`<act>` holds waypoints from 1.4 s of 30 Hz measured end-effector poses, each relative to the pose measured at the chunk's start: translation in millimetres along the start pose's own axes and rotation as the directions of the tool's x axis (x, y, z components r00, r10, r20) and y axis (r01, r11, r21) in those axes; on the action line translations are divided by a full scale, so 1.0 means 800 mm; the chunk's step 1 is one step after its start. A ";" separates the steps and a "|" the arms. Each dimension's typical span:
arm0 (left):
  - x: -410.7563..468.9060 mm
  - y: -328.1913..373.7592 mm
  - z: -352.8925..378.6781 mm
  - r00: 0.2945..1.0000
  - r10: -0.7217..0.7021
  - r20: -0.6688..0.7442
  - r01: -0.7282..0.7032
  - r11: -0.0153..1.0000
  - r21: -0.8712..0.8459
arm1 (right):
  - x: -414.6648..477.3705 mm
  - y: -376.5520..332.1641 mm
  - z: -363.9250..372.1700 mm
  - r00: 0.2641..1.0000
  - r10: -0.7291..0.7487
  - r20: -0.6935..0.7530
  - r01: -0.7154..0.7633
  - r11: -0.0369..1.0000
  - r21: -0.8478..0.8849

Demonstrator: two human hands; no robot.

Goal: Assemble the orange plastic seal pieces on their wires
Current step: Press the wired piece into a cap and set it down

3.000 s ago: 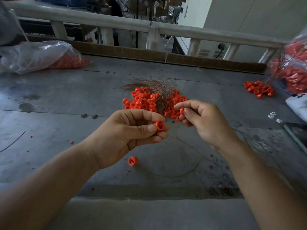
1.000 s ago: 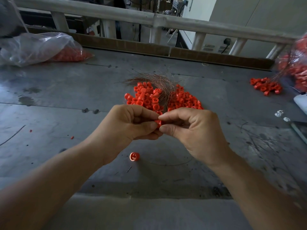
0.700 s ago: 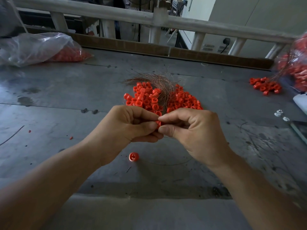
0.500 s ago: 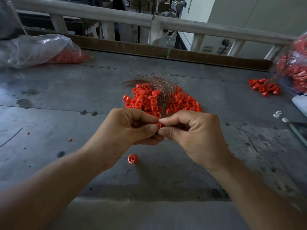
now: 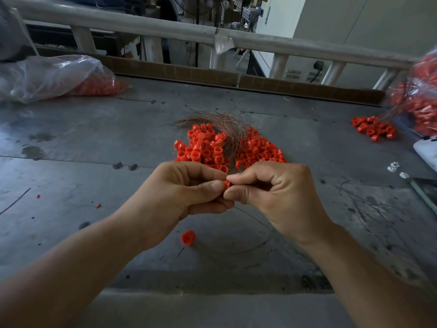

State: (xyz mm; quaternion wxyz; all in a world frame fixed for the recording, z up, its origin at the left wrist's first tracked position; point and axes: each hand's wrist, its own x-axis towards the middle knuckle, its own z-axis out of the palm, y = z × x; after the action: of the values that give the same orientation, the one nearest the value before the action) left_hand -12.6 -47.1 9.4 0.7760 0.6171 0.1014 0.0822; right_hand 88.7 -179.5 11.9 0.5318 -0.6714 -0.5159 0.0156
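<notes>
My left hand (image 5: 179, 197) and my right hand (image 5: 276, 192) meet fingertip to fingertip above the grey table (image 5: 71, 162). Between them they pinch a small orange seal piece (image 5: 227, 183), mostly hidden by the thumbs and forefingers. A thin wire (image 5: 255, 221) trails from under my right hand and loops across the table. Just beyond my hands lies a pile of orange seal pieces (image 5: 208, 147) in two heaps, with a bundle of copper wires (image 5: 224, 124) draped over its middle. One loose orange piece (image 5: 188, 237) lies on the table below my left hand.
A clear plastic bag (image 5: 52, 76) holding orange pieces lies at the back left. Another bag of orange parts (image 5: 421, 100) and a small heap of assembled seals (image 5: 373, 129) sit at the right. A white object (image 5: 428, 150) lies at the right edge. A railing (image 5: 165, 29) runs behind the table.
Three seconds ago my hands were apart, each pinching an orange piece. They have since come together and stay pressed at the fingertips; the view has shifted only slightly.
</notes>
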 end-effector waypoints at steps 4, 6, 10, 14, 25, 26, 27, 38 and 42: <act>-0.002 0.003 0.000 0.999 -0.002 0.037 0.003 1.000 -0.003 | -0.001 0.001 -0.001 0.997 0.049 0.054 -0.052 0.997 0.054; -0.003 0.005 0.000 0.998 -0.008 0.058 0.009 1.000 -0.010 | 0.000 0.001 -0.003 0.992 0.083 0.098 -0.093 0.990 0.103; -0.005 0.006 0.000 0.994 -0.032 0.102 0.032 0.999 0.008 | 0.002 0.001 -0.007 0.964 0.081 0.253 -0.079 0.997 -0.019; -0.006 0.005 -0.001 0.991 -0.048 0.124 0.049 0.999 -0.009 | 0.003 -0.003 -0.009 0.949 0.061 0.308 -0.035 0.995 -0.090; -0.006 -0.003 0.005 0.986 0.090 0.143 -0.120 0.969 0.215 | -0.003 -0.001 0.003 0.958 0.047 0.281 0.020 0.973 -0.230; -0.007 -0.003 0.005 0.985 0.093 0.145 -0.122 0.970 0.208 | -0.004 -0.002 0.004 0.960 0.052 0.275 0.012 0.974 -0.227; -0.007 -0.003 0.005 0.985 0.095 0.146 -0.123 0.973 0.196 | -0.004 -0.004 0.006 0.962 0.059 0.268 0.002 0.976 -0.219; -0.009 0.002 0.004 0.991 0.009 0.133 -0.025 0.992 0.122 | -0.001 -0.010 0.000 0.943 0.146 0.300 -0.121 0.988 -0.101; -0.005 0.004 -0.001 0.996 -0.004 0.093 -0.006 0.994 0.106 | 0.001 -0.009 -0.005 0.917 0.240 0.320 -0.245 0.969 -0.023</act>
State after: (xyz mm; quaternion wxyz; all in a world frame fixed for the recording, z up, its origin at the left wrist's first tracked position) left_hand -17.0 -46.3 12.8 0.7458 0.6608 0.0690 0.0480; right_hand 86.6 -182.3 19.3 0.4409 -0.7140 -0.5080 0.1944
